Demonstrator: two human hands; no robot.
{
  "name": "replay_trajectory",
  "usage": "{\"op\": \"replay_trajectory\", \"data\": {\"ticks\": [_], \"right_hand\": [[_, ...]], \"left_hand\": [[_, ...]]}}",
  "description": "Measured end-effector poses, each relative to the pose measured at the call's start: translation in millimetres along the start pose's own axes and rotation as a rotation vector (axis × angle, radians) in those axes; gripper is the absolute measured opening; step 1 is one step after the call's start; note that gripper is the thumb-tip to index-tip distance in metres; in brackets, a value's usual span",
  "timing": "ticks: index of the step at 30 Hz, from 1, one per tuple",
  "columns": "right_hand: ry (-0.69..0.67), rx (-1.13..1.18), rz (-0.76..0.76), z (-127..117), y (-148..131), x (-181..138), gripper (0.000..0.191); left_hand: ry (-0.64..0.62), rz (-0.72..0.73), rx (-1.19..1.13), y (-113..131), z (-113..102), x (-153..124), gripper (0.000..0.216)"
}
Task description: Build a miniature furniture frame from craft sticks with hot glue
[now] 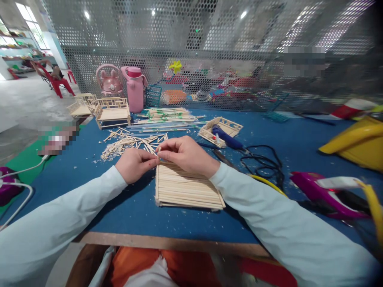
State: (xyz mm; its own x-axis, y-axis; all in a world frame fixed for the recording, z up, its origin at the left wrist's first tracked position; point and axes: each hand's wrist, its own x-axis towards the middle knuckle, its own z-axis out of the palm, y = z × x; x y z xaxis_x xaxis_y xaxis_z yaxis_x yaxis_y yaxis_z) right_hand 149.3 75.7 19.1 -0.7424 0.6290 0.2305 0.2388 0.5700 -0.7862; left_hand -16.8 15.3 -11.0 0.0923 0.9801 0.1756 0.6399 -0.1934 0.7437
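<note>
A flat panel of glued wooden sticks (187, 188) lies on the blue table (131, 207) in front of me. My left hand (134, 164) and my right hand (187, 153) meet at the panel's far edge. Both pinch a short thin wooden stick (158, 150) between thumb and fingers, just above that edge. The right hand's heel rests over the panel's far right corner. Both arms wear pale long sleeves.
Loose sticks and shavings (131, 143) lie beyond the hands. A stick bundle (167, 114), small stick-built benches (112, 113), a pink bottle (135, 88), a blue tool on a stick frame (223, 133) with black cable (263, 163), and purple and yellow plastic pieces (329, 191) surround them. Mesh fence (209, 52) behind.
</note>
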Motion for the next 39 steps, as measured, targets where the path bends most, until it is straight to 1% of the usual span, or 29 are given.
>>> {"op": "replay_trajectory", "data": {"ticks": [1,3,5,6,8,11,14,16,19,24,30,32,36,39], "right_hand": [[-0.002,0.001,0.003,0.4,-0.2,0.3,0.015],[0.01,0.013,0.019,1.7,-0.4,0.9,0.014],[0.023,0.059,0.054,2.9,0.1,1.8,0.012],[0.028,0.097,0.082,3.2,0.7,2.4,0.012],[0.039,0.203,0.15,2.8,2.1,3.6,0.012],[0.038,0.409,0.229,0.1,4.0,5.2,0.013],[-0.002,0.578,0.254,-2.6,4.7,5.9,0.018],[-0.03,0.647,0.253,-3.0,4.9,6.0,0.023],[-0.036,0.694,0.248,-2.3,5.5,6.2,0.028],[-0.022,0.728,0.25,-2.5,8.9,6.8,0.03],[-0.054,0.765,0.243,-3.1,11.8,6.1,0.029],[-0.052,0.722,0.229,-3.5,10.7,5.4,0.028],[-0.021,0.543,0.148,-5.8,6.1,3.3,0.022],[0.029,0.478,0.068,-6.4,2.3,1.4,0.016]], "left_hand": [[-0.033,-0.041,-0.058,0.3,-1.1,0.8,0.034],[-0.106,-0.185,-0.223,0.5,-3.8,2.8,0.037],[-0.138,-0.329,-0.371,-0.2,-6.3,5.0,0.039],[-0.134,-0.373,-0.413,-0.9,-7.3,5.9,0.039],[-0.123,-0.389,-0.435,-2.0,-8.4,7.1,0.038],[-0.113,-0.299,-0.356,-1.3,-8.8,6.6,0.033],[-0.036,-0.104,-0.199,2.9,-8.9,4.6,0.026],[0.019,0.004,-0.151,5.8,-9.0,3.3,0.023],[0.026,0.065,-0.161,8.1,-8.7,1.7,0.023],[0.018,0.141,-0.15,9.2,-8.3,-0.1,0.022],[0.025,0.199,-0.16,10.1,-7.7,-1.4,0.02],[0.019,0.207,-0.166,10.8,-7.5,-2.2,0.019],[0.0,0.212,-0.167,12.5,-7.5,-3.6,0.02],[0.032,0.229,-0.127,11.9,-7.3,-3.4,0.02]]}}
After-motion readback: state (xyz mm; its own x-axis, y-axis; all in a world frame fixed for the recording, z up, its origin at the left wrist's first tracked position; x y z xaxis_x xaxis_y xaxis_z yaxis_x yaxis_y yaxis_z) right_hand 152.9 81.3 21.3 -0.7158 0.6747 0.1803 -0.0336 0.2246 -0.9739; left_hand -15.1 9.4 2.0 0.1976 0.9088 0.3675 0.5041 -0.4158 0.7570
